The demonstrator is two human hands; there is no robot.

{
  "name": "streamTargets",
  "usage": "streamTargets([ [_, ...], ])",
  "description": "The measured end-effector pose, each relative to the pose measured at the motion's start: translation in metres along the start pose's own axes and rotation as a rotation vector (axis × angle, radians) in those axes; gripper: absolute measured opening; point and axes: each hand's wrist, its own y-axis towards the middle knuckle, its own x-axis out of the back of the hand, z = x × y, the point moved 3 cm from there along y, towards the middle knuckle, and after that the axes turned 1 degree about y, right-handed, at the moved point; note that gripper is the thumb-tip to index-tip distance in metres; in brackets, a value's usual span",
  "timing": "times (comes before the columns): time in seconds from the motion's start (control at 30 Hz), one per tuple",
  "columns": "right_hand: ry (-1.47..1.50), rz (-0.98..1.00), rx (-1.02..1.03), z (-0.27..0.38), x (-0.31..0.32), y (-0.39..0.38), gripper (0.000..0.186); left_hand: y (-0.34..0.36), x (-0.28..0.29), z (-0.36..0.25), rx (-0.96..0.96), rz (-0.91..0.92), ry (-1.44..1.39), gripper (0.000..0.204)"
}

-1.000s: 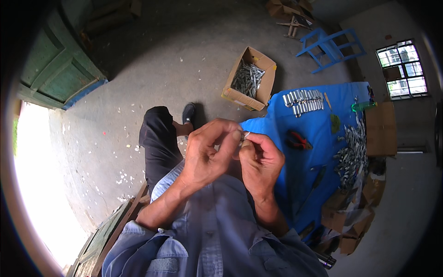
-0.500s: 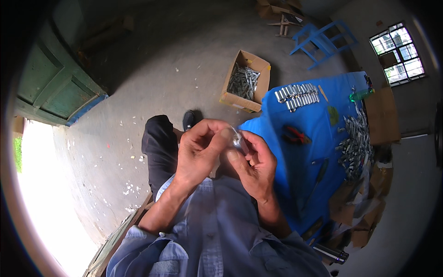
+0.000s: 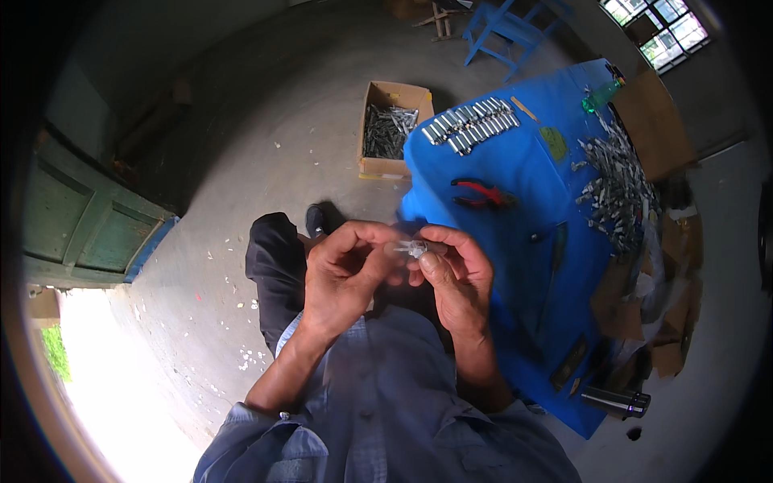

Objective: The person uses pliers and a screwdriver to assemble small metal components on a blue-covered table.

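Observation:
In front of my body, both hands pinch a small silvery-white piece [image 3: 415, 249], its exact kind too small and blurred to make out. My left hand [image 3: 345, 270] has its thumb and forefinger closed on the left end of it. My right hand [image 3: 459, 278] grips the other end between thumb and fingers, with the thumb on top. To the right, on a blue-covered table [image 3: 475, 233], lie red-handled pliers [image 3: 481, 194]. Rows of short shiny metal cylinders [image 3: 471, 125] are set out farther back, beside a heap of small metal parts [image 3: 616, 189].
A cardboard box [image 3: 396, 167] holding metal parts stands on the floor ahead. A dark screwdriver-like tool [image 3: 557, 249], a green bottle [image 3: 600, 98] and a steel flask [image 3: 616, 402] are on the right. A blue chair [image 3: 507, 36] stands at the back, a green door [image 3: 88, 213] at left.
The view has shifted, so the table and box appear at different places. My hands have turned the small piece from a more upright pose to a flatter one, still pinched between them.

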Motion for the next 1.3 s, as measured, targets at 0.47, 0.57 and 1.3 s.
streamTargets([
  [0.47,0.014,-0.09,0.158,0.016,0.07,-0.024,0.031,0.012,-0.066,0.036,0.066,0.11,0.174,0.015],
  [0.57,0.009,-0.108,0.188,0.017,0.088,-0.027,0.03,0.019,-0.079,0.047,0.091,0.125,0.227,0.015],
  [1.3,-0.063,-0.36,0.061,0.041,0.19,-0.051,0.03,0.047,-0.17,0.096,0.186,0.259,0.589,0.012],
])
